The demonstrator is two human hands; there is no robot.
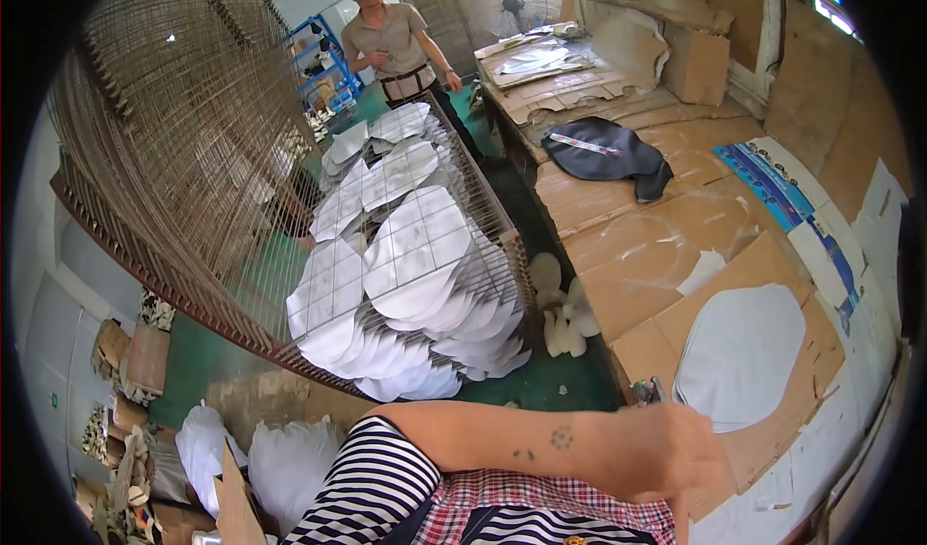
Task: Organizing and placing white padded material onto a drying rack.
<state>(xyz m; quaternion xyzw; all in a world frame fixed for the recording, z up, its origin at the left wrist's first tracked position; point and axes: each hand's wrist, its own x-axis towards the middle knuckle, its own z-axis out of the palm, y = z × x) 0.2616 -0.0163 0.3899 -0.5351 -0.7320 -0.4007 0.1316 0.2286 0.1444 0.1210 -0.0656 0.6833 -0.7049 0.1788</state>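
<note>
Down at the lower edge, a bare forearm in a striped sleeve reaches across from the left toward the right, ending in one hand (681, 453) at the near edge of a tabletop (637, 246) covered with flattened brown cardboard. Which of the person's hands this is cannot be told for certain; it appears to be the left, and no other hand of theirs shows. Its fingers curl downward, seen from the back, so whether the grip has hold of anything cannot be told. Just beyond the knuckles lies a pale grey, rounded cut-out piece (742, 352), flat on the cardboard, its near edge just beside the hand. A small metal tool (649, 391) sits at the tabletop corner, just left of the hand. Farther back on the tabletop rests a dark cushion-shaped cover (606, 154). To the left stands a wire rack (463, 188) stacked with many overlapping white cut-out pieces (406, 275). Behind the rack, well apart, another person (396, 43) stands in a beige shirt and dark cap.
</note>
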